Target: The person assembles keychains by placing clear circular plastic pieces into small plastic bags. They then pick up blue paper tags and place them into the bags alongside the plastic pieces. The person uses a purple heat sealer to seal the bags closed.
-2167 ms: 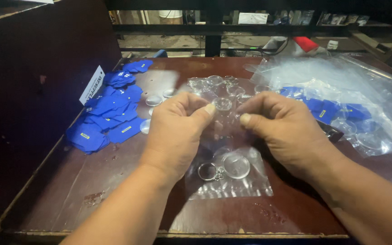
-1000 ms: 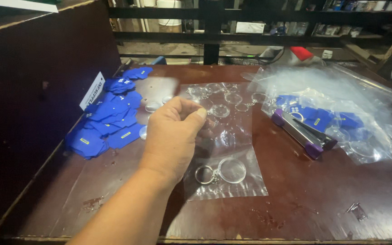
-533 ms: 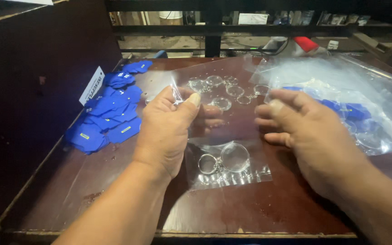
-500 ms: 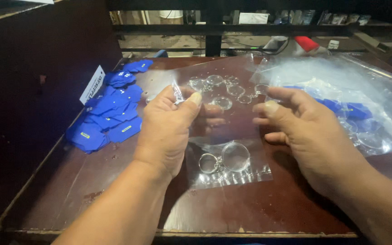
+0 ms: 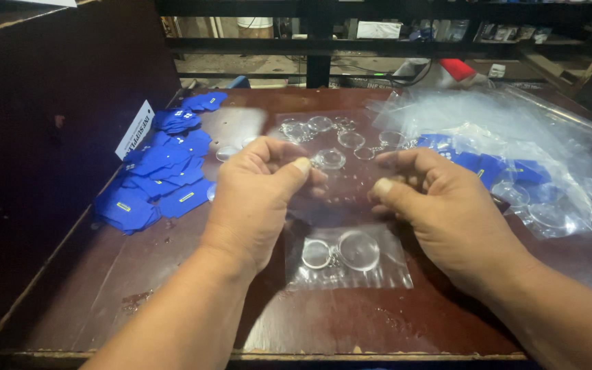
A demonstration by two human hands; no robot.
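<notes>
Since half a second ago the right hand (image 5: 447,212) has been brought closer to the left hand (image 5: 255,199), and both are now pinched on the upper part of a small clear bag (image 5: 347,264) — a key ring with a clear round disc is seen inside, low over the brown table (image 5: 173,301). Blue tags (image 5: 162,178) are heaped to the left — a large plastic bag (image 5: 515,137) lies to the right

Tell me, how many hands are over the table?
2. The left hand pinches the top of a clear bag near its left corner; the right hand is at its right corner. No others show.
</notes>
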